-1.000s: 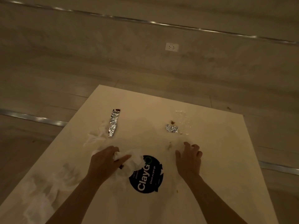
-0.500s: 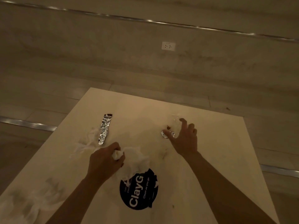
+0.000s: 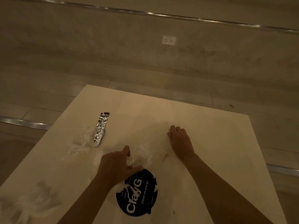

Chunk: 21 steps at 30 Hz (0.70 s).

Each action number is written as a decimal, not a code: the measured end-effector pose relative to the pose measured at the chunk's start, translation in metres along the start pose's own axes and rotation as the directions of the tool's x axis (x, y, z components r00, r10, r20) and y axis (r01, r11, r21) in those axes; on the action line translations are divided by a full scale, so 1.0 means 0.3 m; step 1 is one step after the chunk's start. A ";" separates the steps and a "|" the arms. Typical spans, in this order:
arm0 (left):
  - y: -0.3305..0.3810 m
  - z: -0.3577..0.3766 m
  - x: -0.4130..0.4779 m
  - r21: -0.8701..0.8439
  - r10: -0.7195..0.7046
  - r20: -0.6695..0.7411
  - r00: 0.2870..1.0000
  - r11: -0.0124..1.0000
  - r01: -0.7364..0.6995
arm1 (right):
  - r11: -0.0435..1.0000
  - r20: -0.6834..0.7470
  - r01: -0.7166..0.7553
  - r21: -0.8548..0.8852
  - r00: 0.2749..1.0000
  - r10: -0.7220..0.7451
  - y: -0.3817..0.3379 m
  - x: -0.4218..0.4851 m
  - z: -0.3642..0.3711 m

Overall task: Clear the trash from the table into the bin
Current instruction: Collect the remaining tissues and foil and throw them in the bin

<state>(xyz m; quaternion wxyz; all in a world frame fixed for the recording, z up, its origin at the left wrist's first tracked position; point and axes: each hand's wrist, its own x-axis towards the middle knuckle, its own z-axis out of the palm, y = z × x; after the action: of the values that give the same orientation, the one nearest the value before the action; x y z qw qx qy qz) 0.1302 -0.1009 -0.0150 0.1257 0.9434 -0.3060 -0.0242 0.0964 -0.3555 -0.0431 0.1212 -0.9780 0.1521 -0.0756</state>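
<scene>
My left hand (image 3: 116, 167) grips a crumpled white tissue (image 3: 140, 155) near the middle of the white table (image 3: 218, 143). My right hand (image 3: 179, 141) lies farther back to the right, fingers curled down over the spot where the small foil scrap lay; the scrap is hidden under them. A long crumpled foil strip (image 3: 101, 128) lies at the back left, with a thin white wrapper (image 3: 82, 139) beside it. Another white crumpled tissue (image 3: 24, 206) sits at the near left corner. No bin is in view.
A round black sticker (image 3: 139, 194) reading "ClayG" is on the table just in front of my left hand. Brown smears (image 3: 165, 156) mark the top near my right wrist. Beyond the table are tiled floor and a wall with a socket (image 3: 168, 40).
My right hand reached forward to the small foil scrap and closed down over it, hiding it. My left hand kept its hold on the tissue and bunched it tighter.
</scene>
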 end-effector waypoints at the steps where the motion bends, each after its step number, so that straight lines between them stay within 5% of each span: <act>1: 0.004 0.007 0.002 0.014 0.028 -0.007 1.000 1.000 -0.028 | 1.000 0.021 0.010 0.008 1.000 -0.010 -0.005 -0.001 -0.004; 8: 0.013 -0.006 0.015 0.075 0.074 0.082 0.994 0.994 -0.080 | 0.978 0.119 -0.091 0.187 0.990 0.070 -0.046 -0.077 -0.060; 21: 0.175 -0.197 -0.024 0.086 0.200 -0.060 0.978 0.977 -0.195 | 0.952 0.138 -0.202 0.231 0.975 0.173 -0.149 -0.316 -0.305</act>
<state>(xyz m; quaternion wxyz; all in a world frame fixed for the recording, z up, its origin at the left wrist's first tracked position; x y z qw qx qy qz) 0.1015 -0.1245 0.0551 0.0999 0.9129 -0.3944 0.0327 0.0025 -0.3040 0.0458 0.2557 -0.9395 0.2266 -0.0247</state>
